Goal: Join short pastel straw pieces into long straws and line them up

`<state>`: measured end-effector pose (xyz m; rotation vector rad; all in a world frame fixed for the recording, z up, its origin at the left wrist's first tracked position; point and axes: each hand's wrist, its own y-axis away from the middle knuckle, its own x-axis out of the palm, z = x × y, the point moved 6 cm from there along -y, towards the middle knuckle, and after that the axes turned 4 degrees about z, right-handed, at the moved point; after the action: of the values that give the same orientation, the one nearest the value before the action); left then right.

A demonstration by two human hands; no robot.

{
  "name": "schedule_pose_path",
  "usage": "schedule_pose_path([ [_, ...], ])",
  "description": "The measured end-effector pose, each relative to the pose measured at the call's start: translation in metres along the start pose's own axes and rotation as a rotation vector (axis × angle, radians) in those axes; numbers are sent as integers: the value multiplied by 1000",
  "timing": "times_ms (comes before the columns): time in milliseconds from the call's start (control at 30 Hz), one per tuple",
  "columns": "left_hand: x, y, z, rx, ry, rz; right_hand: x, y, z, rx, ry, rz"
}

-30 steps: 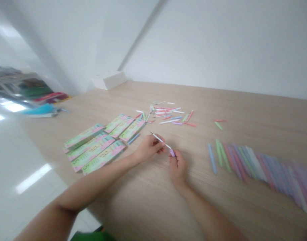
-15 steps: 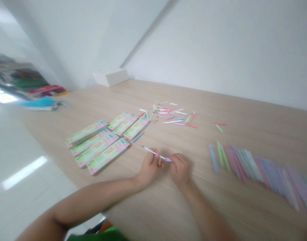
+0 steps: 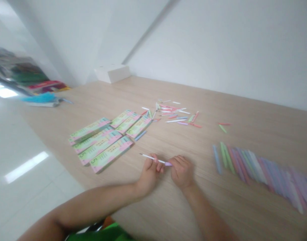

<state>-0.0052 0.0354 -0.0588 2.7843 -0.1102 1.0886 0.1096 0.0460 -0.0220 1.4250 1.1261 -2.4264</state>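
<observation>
A slim white pencil-like stick with a dark tip lies across both my hands, just above the table. My left hand pinches it around the middle of its shaft, tip pointing left. At its other end is a short purple piece, which the fingers of my right hand grip. Whether the purple piece is fully joined to the stick is hidden by my fingers. Left of my hands lie several flat green-and-pink boxes marked with a 5. One blue stick rests beside them.
Beyond my hands a loose pile of small coloured and white pieces is scattered. At right runs a slanted row of pastel sticks, blurred. A white box stands by the wall, and a blue item lies at the far left edge.
The view has shifted slightly. The stick lies a little flatter between my hands, with its tip lower. Both hands keep their grip.
</observation>
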Motion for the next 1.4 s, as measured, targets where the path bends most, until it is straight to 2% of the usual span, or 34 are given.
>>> schedule_pose_path([
  [200,-1,2,10,-2,-48,74,1,1,3,-32,28,12],
  [400,2,4,2,26,31,69,-1,2,5,-63,60,4],
  [600,1,3,5,43,-42,102,1,4,9,-65,89,3],
  [800,-1,-6,-7,113,-469,108,4,2,5,62,42,19],
  [1033,10,-2,1,95,-589,120,9,5,-12,240,-262,-41],
  [1100,14,1,-6,119,-632,161,10,8,-17,285,-387,-69],
  [1200,22,9,-34,305,-728,222,10,12,-24,345,-555,-128],
  [1267,29,14,-52,407,-867,235,10,14,-25,359,-583,-152],
  [1400,43,18,-59,393,-1093,238,7,12,-18,273,-519,-154],
])
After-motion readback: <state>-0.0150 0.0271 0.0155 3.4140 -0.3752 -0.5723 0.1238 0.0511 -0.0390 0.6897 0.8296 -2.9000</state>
